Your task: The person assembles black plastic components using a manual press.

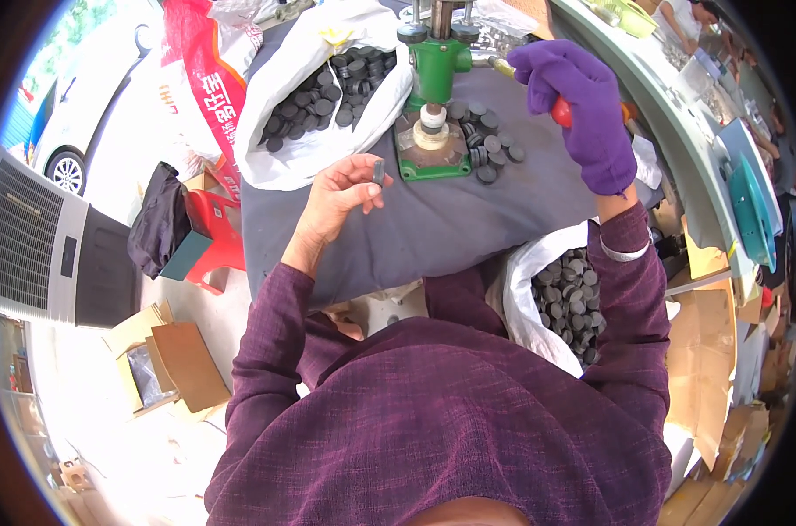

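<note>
The left hand (338,195) pinches 1 dark disc (379,172) close to the green press (432,77), while the gloved right hand (589,110) grips a red knob (562,111), apparently for leverage.

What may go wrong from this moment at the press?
The bare left hand, holding a dark disc, is near the green press: fingers could be pinched if they were inside while the gloved right hand, at the red knob, worked it. Loose discs beside the base might get knocked away. The white sack left of the press is open; a bump might spill it.
</note>
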The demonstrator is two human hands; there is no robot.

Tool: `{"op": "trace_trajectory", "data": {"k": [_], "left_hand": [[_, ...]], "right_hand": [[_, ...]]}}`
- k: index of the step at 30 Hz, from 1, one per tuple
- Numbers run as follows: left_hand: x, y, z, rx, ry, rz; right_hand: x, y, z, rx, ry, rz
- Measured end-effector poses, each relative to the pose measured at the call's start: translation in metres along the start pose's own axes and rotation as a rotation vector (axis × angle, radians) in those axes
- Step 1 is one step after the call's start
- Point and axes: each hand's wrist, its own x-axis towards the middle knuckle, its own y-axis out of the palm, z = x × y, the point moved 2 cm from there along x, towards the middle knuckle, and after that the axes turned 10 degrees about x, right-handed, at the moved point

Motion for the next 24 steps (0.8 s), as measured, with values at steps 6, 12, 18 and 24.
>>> {"op": "trace_trajectory", "data": {"k": [6,12,18,24], "left_hand": [[-0.01,0.015,-0.026,0.076,0.13,-0.032],[-0.021,0.034,-0.056,0.421,0.332,-0.124],[-0.03,0.053,-0.092,0.842,0.631,-0.288],[-0.037,0.061,-0.106,1.051,0.862,-0.437]], "right_hand": [[0.041,0.008,0.006,0.013,-0.155,-0.255],[0.103,-0.002,-0.008,0.157,-0.136,-0.439],[0.105,-0.005,0.001,-0.548,-0.548,-0.442],[-0.03,0.084,0.012,-0.007,0.019,0.009]]}}
